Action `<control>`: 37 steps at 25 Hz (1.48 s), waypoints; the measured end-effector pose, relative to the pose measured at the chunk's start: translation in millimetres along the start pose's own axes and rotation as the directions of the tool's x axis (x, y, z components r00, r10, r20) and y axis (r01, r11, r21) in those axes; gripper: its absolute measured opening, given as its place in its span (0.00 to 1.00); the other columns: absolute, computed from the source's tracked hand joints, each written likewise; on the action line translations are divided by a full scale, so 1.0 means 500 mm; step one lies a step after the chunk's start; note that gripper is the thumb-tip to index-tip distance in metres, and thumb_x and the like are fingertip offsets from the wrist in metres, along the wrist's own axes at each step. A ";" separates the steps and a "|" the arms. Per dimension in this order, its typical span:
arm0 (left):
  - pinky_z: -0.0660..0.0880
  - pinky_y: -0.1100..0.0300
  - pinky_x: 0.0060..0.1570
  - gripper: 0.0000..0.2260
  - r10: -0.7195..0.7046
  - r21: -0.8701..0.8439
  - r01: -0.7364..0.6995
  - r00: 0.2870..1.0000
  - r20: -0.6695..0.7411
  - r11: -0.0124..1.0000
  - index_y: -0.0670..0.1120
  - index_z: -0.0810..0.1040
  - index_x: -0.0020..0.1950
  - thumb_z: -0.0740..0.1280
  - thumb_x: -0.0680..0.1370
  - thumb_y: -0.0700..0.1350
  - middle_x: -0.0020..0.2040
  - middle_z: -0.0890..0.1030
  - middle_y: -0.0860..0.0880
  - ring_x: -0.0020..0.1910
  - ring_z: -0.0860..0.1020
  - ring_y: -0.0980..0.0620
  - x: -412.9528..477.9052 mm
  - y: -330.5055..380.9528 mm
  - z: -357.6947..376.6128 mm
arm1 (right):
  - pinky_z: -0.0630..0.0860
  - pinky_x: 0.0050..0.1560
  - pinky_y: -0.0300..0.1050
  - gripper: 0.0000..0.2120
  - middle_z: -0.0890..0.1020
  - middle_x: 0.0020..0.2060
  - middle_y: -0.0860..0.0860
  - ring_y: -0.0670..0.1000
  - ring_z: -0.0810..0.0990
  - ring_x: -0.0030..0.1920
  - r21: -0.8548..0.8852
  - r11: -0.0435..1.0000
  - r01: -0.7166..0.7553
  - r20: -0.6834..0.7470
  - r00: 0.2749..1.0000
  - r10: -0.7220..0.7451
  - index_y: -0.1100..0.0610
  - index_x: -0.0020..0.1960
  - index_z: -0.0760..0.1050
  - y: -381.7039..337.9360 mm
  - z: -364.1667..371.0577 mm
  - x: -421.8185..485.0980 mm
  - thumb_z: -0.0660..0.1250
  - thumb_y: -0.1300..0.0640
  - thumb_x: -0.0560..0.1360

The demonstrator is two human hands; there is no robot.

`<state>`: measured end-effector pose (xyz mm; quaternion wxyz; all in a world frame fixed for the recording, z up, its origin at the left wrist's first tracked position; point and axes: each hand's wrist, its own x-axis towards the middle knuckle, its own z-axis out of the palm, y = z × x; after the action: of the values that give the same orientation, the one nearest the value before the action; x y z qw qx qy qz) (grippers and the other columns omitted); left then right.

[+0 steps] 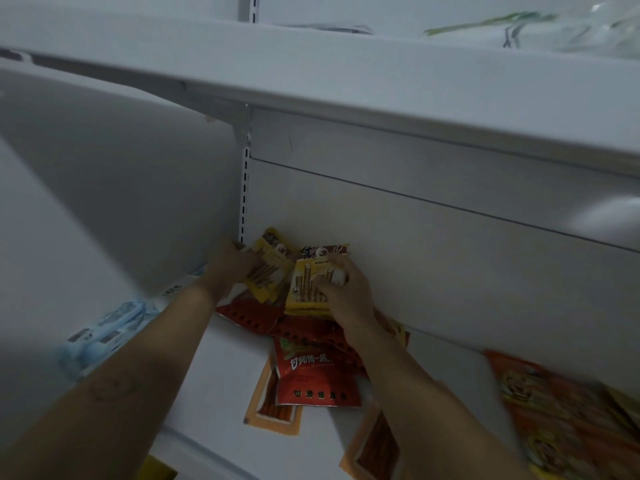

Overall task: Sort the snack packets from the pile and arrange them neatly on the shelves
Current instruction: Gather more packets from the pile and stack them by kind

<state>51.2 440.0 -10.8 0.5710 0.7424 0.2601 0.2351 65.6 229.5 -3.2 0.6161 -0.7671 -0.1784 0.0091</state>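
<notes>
Yellow packet (269,271) grasped by left hand (230,266), second yellow packet (306,289) by right hand (348,296), red packets (313,375) half-hidden

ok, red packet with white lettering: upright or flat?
Flat: red packet lies face-up on the shelf, overlapping an orange packet.

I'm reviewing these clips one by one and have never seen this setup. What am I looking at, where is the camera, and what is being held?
There is no machine here: a person works with bare hands. The single picture comes from a camera worn on the head, looking forward and down. The left hand grips a yellow packet. The right hand holds a second yellow packet. Both are over a loose pile of red packets on a white shelf. Orange packets lie nearer the front, and pale blue packets are to the left. An upper shelf hangs overhead.
</notes>
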 end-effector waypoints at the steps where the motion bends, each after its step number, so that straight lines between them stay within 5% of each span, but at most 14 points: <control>1: 0.77 0.53 0.42 0.10 0.006 -0.092 -0.005 1.000 0.003 0.996 0.39 0.75 0.54 0.72 0.76 0.39 0.48 0.78 0.41 0.45 0.77 0.45 -0.014 0.009 0.001 | 0.70 0.66 0.46 0.23 0.70 0.71 0.48 0.51 0.69 0.69 0.027 0.999 0.017 -0.014 1.000 -0.016 0.47 0.70 0.71 -0.004 -0.002 -0.005 0.70 0.57 0.77; 4: 0.78 0.43 0.56 0.19 0.030 -0.221 0.001 0.990 0.135 0.975 0.38 0.74 0.65 0.72 0.75 0.38 0.58 0.79 0.39 0.54 0.80 0.39 -0.075 0.037 0.013 | 0.64 0.73 0.51 0.26 0.63 0.76 0.46 0.50 0.61 0.75 0.093 0.992 0.086 -0.075 0.994 -0.080 0.44 0.74 0.65 -0.020 -0.019 -0.023 0.67 0.57 0.79; 7: 0.80 0.39 0.51 0.11 0.011 -0.313 0.082 0.958 0.286 0.946 0.38 0.78 0.59 0.70 0.77 0.38 0.54 0.82 0.35 0.49 0.82 0.38 -0.153 0.070 0.037 | 0.62 0.74 0.50 0.30 0.62 0.76 0.44 0.47 0.60 0.75 0.112 0.981 0.158 -0.122 0.982 -0.144 0.43 0.77 0.60 -0.027 -0.070 -0.055 0.66 0.58 0.80; 13: 0.78 0.43 0.53 0.16 0.086 -0.313 0.037 0.925 0.370 0.949 0.42 0.72 0.63 0.67 0.79 0.49 0.57 0.80 0.38 0.55 0.80 0.38 -0.334 0.137 0.188 | 0.66 0.66 0.45 0.37 0.58 0.74 0.37 0.40 0.67 0.65 0.071 0.988 0.137 -0.255 0.960 -0.114 0.41 0.79 0.45 -0.023 -0.278 -0.169 0.65 0.55 0.80; 17: 0.76 0.35 0.56 0.27 0.185 -0.302 -0.037 0.858 0.479 0.953 0.43 0.74 0.61 0.68 0.70 0.60 0.56 0.80 0.39 0.55 0.80 0.38 -0.477 0.174 0.334 | 0.71 0.63 0.47 0.23 0.74 0.65 0.48 0.53 0.72 0.67 0.076 0.997 0.030 -0.396 0.918 0.003 0.55 0.72 0.65 -0.007 -0.454 -0.274 0.65 0.53 0.80; 20: 0.76 0.48 0.55 0.17 0.247 -0.277 -0.110 0.810 0.532 0.955 0.45 0.71 0.61 0.64 0.80 0.55 0.55 0.79 0.47 0.54 0.78 0.48 -0.603 0.200 0.438 | 0.77 0.60 0.54 0.13 0.82 0.54 0.49 0.51 0.80 0.55 0.119 0.992 0.052 -0.500 0.866 0.014 0.56 0.62 0.73 0.017 -0.575 -0.367 0.67 0.56 0.79; 23: 0.73 0.57 0.51 0.12 0.276 -0.276 -0.128 0.747 0.605 0.952 0.47 0.71 0.62 0.63 0.81 0.51 0.52 0.78 0.53 0.53 0.77 0.53 -0.728 0.214 0.530 | 0.79 0.57 0.55 0.10 0.84 0.51 0.47 0.50 0.82 0.53 0.139 0.990 0.009 -0.574 0.816 0.073 0.54 0.59 0.76 0.036 -0.696 -0.467 0.68 0.57 0.78; 26: 0.74 0.48 0.63 0.17 0.283 -0.281 -0.109 0.646 0.709 0.953 0.51 0.73 0.65 0.66 0.79 0.56 0.59 0.80 0.52 0.60 0.78 0.51 -0.836 0.213 0.612 | 0.80 0.53 0.53 0.08 0.85 0.49 0.47 0.50 0.83 0.51 0.145 0.989 -0.017 -0.622 0.776 0.104 0.54 0.57 0.78 0.056 -0.795 -0.569 0.68 0.57 0.78; 30: 0.73 0.51 0.62 0.28 0.265 -0.282 -0.053 0.542 0.798 0.958 0.50 0.70 0.69 0.69 0.74 0.63 0.63 0.79 0.53 0.61 0.77 0.54 -0.986 0.224 0.681 | 0.80 0.53 0.57 0.07 0.85 0.47 0.48 0.51 0.83 0.49 0.179 0.984 -0.023 -0.703 0.697 0.144 0.54 0.55 0.78 0.078 -0.898 -0.691 0.69 0.58 0.77; 37: 0.77 0.45 0.60 0.23 0.264 -0.295 0.025 0.376 0.888 0.955 0.50 0.74 0.65 0.72 0.74 0.58 0.57 0.84 0.52 0.55 0.83 0.51 -1.197 0.232 0.782 | 0.82 0.49 0.57 0.10 0.85 0.47 0.51 0.52 0.84 0.46 0.196 0.979 -0.061 -0.803 0.563 0.196 0.57 0.56 0.76 0.101 -1.039 -0.884 0.71 0.60 0.75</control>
<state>-134.2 -260.2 -22.1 0.6915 0.6827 -0.1880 -0.1429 -213.2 -394.8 -17.3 0.6806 -0.6481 0.1836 -0.2881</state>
